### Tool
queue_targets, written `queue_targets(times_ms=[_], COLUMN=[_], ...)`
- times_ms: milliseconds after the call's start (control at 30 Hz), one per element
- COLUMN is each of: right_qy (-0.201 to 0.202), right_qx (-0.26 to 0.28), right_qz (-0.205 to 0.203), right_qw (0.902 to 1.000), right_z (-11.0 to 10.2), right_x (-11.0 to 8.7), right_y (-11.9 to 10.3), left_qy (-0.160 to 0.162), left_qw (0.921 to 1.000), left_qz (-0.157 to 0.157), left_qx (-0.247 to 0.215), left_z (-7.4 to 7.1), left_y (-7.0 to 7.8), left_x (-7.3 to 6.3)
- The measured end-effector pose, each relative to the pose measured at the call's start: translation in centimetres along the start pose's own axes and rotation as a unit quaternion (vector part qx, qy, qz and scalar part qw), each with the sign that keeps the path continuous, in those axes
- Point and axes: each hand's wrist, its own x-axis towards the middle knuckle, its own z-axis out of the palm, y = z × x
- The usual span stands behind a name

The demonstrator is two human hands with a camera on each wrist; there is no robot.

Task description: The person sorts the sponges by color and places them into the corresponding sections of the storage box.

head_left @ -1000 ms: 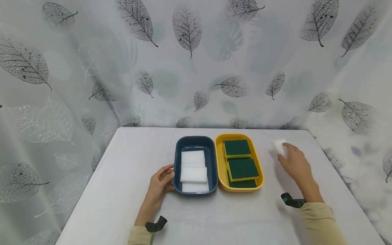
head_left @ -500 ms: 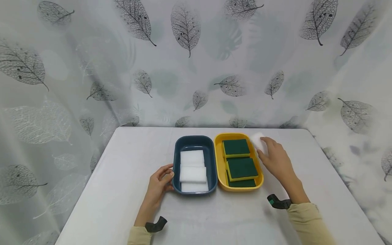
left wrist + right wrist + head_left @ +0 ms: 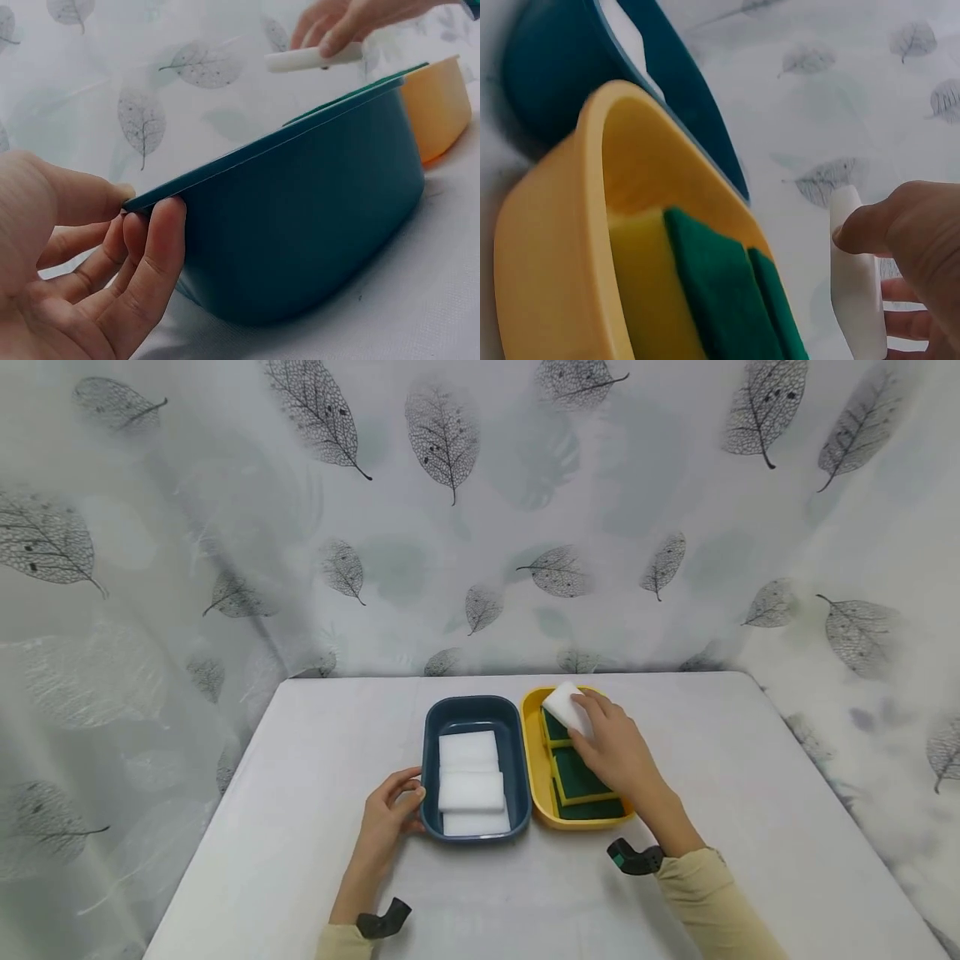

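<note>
Between thumb and fingers my right hand (image 3: 617, 745) holds a white sponge (image 3: 567, 706) above the yellow basin (image 3: 534, 760). Inside that basin lie several green-and-yellow scouring sponges (image 3: 581, 777), partly hidden under the hand. My left hand (image 3: 388, 810) pinches the left rim of the dark blue basin (image 3: 522, 810), thumb on top and fingers below the lip, as the left wrist view shows. Several white sponges (image 3: 471, 792) lie overlapping in the blue basin. In the right wrist view the held white sponge (image 3: 855, 277) is seen edge-on, beyond the green scouring sponges (image 3: 712, 292).
The two basins stand side by side on a white-covered table (image 3: 480, 893). Behind the table's far edge hangs a pale curtain (image 3: 420, 527) printed with leaves. Each wrist carries a black camera mount (image 3: 636, 857).
My right hand has carried the white sponge leftward, from the table right of the yellow basin to over it. The left hand stays on the blue basin's rim.
</note>
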Motion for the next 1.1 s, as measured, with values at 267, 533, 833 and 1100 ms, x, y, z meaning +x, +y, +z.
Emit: queue_targets(times_ms=[267, 533, 833, 1100], right_qy=[0.002, -0.069, -0.101, -0.112], right_qx=[0.015, 0.028, 0.036, 0.009], right_qz=[-0.082, -0.104, -0.13, -0.156], right_qw=[0.9965, 0.9917, 0.9857, 0.9814], right_z=[1.4, 3.0, 5.1, 6.8], right_x=[0.6, 0.9, 1.5, 2.6], right_y=[-2.3, -4.2, -6.1, -7.1], left_qy=[0.001, -0.005, -0.003, 0.001], left_qw=[0.9999, 0.9998, 0.9998, 0.9998], left_qz=[0.004, 0.013, 0.015, 0.014], left_qx=[0.012, 0.013, 0.013, 0.016], left_z=[-0.2, -0.3, -0.4, -0.3], left_y=[0.2, 0.0, -0.2, -0.1], left_x=[-0.1, 0.1, 0.1, 0.2])
